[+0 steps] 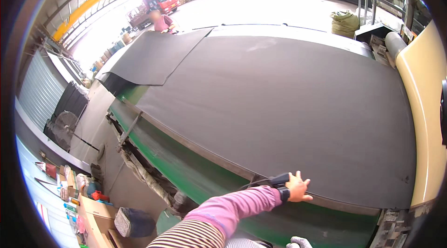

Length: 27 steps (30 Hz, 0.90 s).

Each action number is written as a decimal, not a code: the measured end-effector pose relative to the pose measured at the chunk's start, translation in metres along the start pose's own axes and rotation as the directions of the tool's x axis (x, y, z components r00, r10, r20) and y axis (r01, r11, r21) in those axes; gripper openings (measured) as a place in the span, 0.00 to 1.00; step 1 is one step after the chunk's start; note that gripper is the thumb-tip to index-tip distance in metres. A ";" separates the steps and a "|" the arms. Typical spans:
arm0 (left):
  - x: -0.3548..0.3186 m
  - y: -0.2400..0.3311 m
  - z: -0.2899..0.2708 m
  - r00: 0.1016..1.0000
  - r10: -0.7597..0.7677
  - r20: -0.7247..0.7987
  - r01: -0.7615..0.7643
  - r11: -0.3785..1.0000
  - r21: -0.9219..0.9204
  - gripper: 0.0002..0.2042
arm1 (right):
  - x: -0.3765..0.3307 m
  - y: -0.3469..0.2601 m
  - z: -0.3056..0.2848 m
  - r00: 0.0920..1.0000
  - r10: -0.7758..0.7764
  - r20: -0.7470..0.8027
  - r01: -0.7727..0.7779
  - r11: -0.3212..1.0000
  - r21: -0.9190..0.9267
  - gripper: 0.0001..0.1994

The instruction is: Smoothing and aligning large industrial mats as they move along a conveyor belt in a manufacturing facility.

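My left hand (298, 188) reaches out over the near edge of a wide dark grey sheet (288, 108). Its fingers are spread, and nothing shows in them. A dark band (284, 195) circles the wrist. Beside that wrist, a small black object (279, 180) with a thin cable sits at the table edge; its kind is unclear. At the lower edge, a greyish glove (299, 242), apparently on my right hand, is mostly cut off, so its grip cannot be told. A separate dark sheet (153, 57) overlaps the big one at the far left, one corner hanging over the green table side.
The green frame (186, 169) runs along the table's near side. A large cream curved panel (426, 108) bounds the right end. Far left, another person (163, 22) stands by the sheet. A fan (65, 124), boxes (95, 208) and a blue container (134, 222) stand at left.
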<state>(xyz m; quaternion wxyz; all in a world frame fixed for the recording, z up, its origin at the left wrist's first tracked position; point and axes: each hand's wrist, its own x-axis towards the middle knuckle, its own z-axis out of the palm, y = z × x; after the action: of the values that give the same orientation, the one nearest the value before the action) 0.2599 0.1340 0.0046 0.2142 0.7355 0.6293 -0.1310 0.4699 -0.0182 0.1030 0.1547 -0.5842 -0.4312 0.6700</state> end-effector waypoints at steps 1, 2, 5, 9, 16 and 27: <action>0.010 0.015 0.004 1.000 0.002 -0.003 -0.002 1.000 0.000 0.44 | 0.000 0.000 -0.003 1.000 -0.011 0.001 0.011 1.000 0.000 0.12; 0.019 0.028 0.008 1.000 0.006 -0.007 -0.006 1.000 -0.003 0.44 | -0.001 0.000 -0.006 1.000 -0.021 -0.001 0.021 1.000 -0.001 0.12; 0.042 0.065 0.002 0.989 0.145 0.022 -0.146 0.989 0.034 0.45 | -0.002 0.003 -0.010 1.000 -0.011 0.008 0.011 0.999 0.047 0.12; 0.066 0.095 0.014 0.955 0.223 -0.195 -0.257 0.952 -0.169 0.36 | -0.004 -0.008 -0.006 1.000 -0.015 0.017 0.014 0.999 0.036 0.12; -0.011 -0.072 0.043 0.690 0.020 -0.723 -0.171 0.976 -0.137 0.16 | -0.013 0.001 -0.006 0.999 -0.050 -0.020 0.050 0.999 0.016 0.12; -0.070 -0.144 0.040 0.863 -0.240 -0.445 0.078 0.933 -0.351 0.18 | -0.024 -0.012 0.035 0.995 -0.091 0.045 0.095 0.990 -0.105 0.12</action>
<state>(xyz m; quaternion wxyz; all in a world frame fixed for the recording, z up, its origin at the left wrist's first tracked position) 0.1098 0.0707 -0.0197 0.1563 0.6447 0.7347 0.1423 0.4406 -0.0423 0.1258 0.1454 -0.5572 -0.4964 0.6496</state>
